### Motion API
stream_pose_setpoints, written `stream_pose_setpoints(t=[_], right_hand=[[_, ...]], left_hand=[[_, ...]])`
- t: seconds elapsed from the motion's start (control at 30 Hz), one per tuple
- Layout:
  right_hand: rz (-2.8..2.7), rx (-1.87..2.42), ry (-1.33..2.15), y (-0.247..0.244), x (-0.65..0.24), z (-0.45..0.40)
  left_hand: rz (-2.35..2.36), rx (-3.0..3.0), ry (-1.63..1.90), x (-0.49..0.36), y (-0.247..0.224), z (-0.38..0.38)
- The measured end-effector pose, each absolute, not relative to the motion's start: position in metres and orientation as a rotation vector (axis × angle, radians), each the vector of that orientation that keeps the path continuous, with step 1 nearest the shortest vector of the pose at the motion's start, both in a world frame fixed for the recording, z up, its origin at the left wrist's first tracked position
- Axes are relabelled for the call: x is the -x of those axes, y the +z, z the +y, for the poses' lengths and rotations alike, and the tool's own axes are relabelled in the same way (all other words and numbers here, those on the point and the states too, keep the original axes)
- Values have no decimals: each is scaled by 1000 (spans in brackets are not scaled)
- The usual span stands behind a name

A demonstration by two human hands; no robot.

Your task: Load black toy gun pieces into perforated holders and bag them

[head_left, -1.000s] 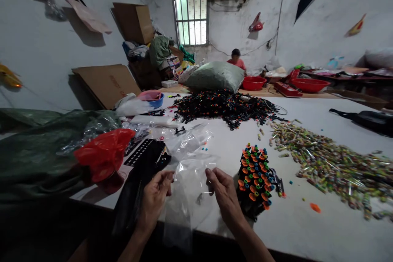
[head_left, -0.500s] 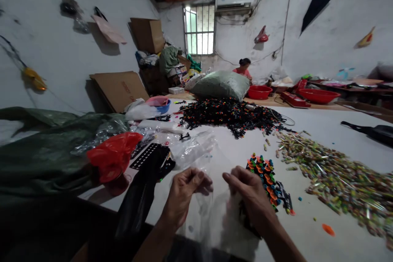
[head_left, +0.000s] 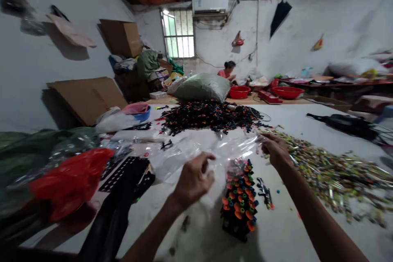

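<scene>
My right hand is closed on the edge of a clear plastic bag, which stretches leftward above the white table. Slightly blurred, my left hand hovers left of centre, its thumb and index finger apart with nothing visible between them. Between and below the hands stands a neat stack of black plastic pieces with orange cup-shaped tips, showing blue and green bits too. The bag's lower part passes behind the left hand and over the stack's far end. One loose black piece lies right of the stack.
A heap of black parts covers the table's far side. Many small wrapped sticks spread at right. A red bag and a black bag lie at left. A person sits beyond a stuffed sack.
My right hand has moved away to the right and forward, drawing the clear bag out. My left hand's fingers have parted. The view has turned right, and the stack is now uncovered.
</scene>
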State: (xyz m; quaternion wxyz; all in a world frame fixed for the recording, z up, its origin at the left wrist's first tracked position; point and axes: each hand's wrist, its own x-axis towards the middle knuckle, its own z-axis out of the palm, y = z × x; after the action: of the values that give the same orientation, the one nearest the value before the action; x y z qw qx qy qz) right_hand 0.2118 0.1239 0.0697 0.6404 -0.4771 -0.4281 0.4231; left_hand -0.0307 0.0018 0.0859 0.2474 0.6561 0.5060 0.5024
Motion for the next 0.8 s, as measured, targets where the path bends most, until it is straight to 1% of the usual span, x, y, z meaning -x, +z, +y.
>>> stream_pose_setpoints(t=[0.1, 0.17, 0.27, 0.33, 0.47, 0.53, 0.6, 0.67, 0.8], right_hand=[[-875, 1025, 1112, 67, -225, 137], [-791, 956, 1198, 64, -227, 141], [-657, 838, 1279, 51, -229, 144], [-713, 875, 1162, 32, -232, 144], [-1052, 1262, 627, -16, -239, 142], [-1198, 1425, 482, -37, -243, 139], [-1280, 1485, 526, -52, -246, 135], [-1311, 1526, 664, -58, -248, 129], [-1348, 1635, 909, -48, -243, 116]], left_hand=[[1497, -1627, 1562, 30, 68, 72], [1503, -1495, 1625, 25, 58, 114], [1457, -1285, 1586, 13, 45, 160], [1394, -1161, 1478, 3, 35, 178], [1267, -1035, 1285, -16, 10, 192], [1236, -1039, 1226, -22, -5, 189], [1238, -1066, 1182, -25, -21, 183], [1275, -1113, 1155, -26, -35, 175], [1403, -1297, 1138, -24, -46, 158]])
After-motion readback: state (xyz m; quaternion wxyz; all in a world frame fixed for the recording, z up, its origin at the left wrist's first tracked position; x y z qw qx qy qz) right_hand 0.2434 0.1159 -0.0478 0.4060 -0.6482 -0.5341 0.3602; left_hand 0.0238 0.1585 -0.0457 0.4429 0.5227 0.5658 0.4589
